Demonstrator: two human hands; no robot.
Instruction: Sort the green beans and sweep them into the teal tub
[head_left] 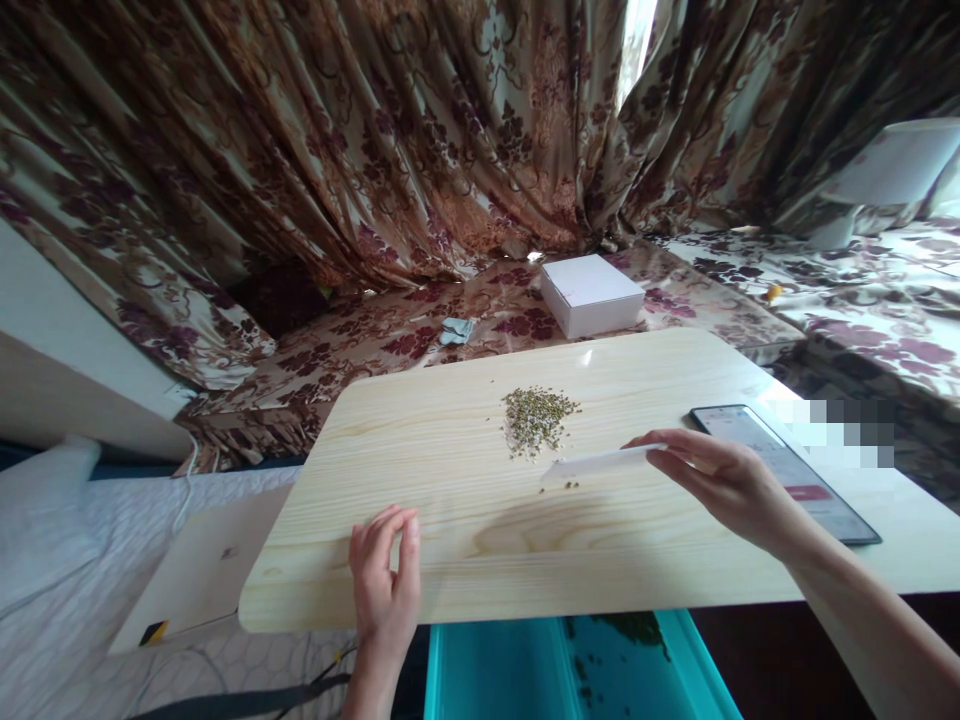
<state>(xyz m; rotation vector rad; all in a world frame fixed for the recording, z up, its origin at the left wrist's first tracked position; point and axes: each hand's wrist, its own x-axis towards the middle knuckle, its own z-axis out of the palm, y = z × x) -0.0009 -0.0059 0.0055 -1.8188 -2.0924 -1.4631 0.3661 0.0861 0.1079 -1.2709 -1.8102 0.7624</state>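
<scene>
My right hand [724, 480] grips a thin white flat piece [604, 461], like a card or stiff paper, between thumb and fingers. Its far end hangs just over the table, close to the near edge of a pile of small green beans mixed with white bits [536, 420]. A few loose beans [573, 485] lie in front of that end. My left hand [386, 565] rests near the table's front left edge, fingers curled and thumb tip against the index finger. Nothing shows between them.
The pale wooden table [442, 420] carries a phone or tablet [795, 475] at right. Below its front edge is a turquoise divided bin [495, 670] with dark bits in one compartment. Behind stand a white box [592, 295] and a folded light-blue cloth [456, 331] on a flowered seat.
</scene>
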